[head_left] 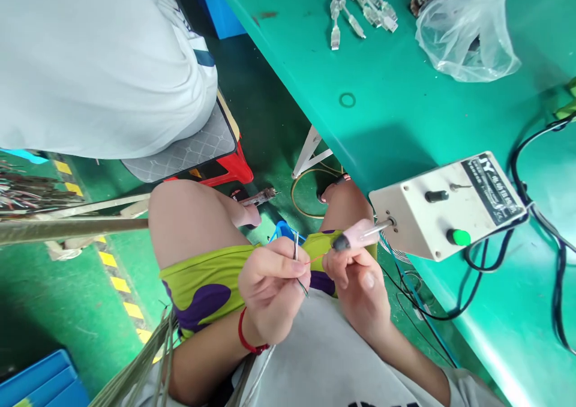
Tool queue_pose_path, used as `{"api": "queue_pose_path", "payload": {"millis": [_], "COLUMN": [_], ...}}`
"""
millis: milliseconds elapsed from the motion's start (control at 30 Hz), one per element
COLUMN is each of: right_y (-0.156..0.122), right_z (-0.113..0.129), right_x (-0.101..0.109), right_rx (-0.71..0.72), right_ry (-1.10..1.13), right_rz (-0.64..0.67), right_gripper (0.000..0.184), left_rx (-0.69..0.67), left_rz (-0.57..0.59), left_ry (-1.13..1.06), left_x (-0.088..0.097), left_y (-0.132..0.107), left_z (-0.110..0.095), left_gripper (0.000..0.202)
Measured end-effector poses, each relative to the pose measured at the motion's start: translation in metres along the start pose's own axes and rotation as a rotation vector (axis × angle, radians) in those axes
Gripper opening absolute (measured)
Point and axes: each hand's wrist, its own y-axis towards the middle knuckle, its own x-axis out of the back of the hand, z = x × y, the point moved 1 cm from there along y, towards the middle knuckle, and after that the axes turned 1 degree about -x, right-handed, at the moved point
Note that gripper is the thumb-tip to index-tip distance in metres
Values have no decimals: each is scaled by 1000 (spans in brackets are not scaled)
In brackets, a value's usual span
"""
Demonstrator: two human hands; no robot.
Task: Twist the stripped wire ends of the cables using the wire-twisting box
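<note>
My left hand (276, 287) is closed in a pinch on the end of a thin cable, whose wires fan out from the fingers. A red wire (316, 258) runs right, a dark green wire (303, 287) points down, and a thin silvery strand (296, 245) sticks up. Beside the red wire's far end is my right hand (357, 287), loosely curled with thumb apart from fingers; I see nothing gripped in it. Just above those fingers is the pinkish nozzle with black tip (342, 242) of a white machine box (405, 215). Whether the fingertips touch nozzle or wire is hard to see.
Clear USB cables (360, 5) and a plastic bag (470, 35) lie on the green table (382, 125). Black cords (517, 173) trail by the box. A person in a white shirt (103, 65) sits on a red stool (236, 164). Grey cables (148, 359) hang at lower left.
</note>
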Motion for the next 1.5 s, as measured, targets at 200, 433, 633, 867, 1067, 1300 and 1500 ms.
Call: {"api": "queue_pose_path", "payload": {"millis": [200, 433, 633, 867, 1067, 1300, 1500], "right_y": [-31, -27, -27, -23, -20, -18, -9], "right_z": [15, 26, 30, 34, 31, 35, 38], "right_x": [-8, -16, -11, -9, -7, -17, -32], "right_rx": [-1, 49, -69, -84, 51, 321, 418], "right_ry": [-68, -8, 81, 31, -145, -246, -389], "right_rz": [-3, -18, 0, 24, 26, 132, 115], "right_gripper": [13, 5, 11, 11, 6, 15, 6], "left_rx": [-80, -163, -125, -1, -113, -113, -113], "left_rz": [216, 337, 385, 418, 368, 259, 252], "left_ry": [122, 281, 204, 109, 174, 373, 441], "left_x": [-10, -14, -21, -18, -18, -7, -2], "left_y": [-4, -5, -10, -14, -7, -8, -4], "left_z": [-13, -18, -14, -9, -11, -16, -15], "left_gripper": [23, 13, 8, 14, 15, 13, 14]}}
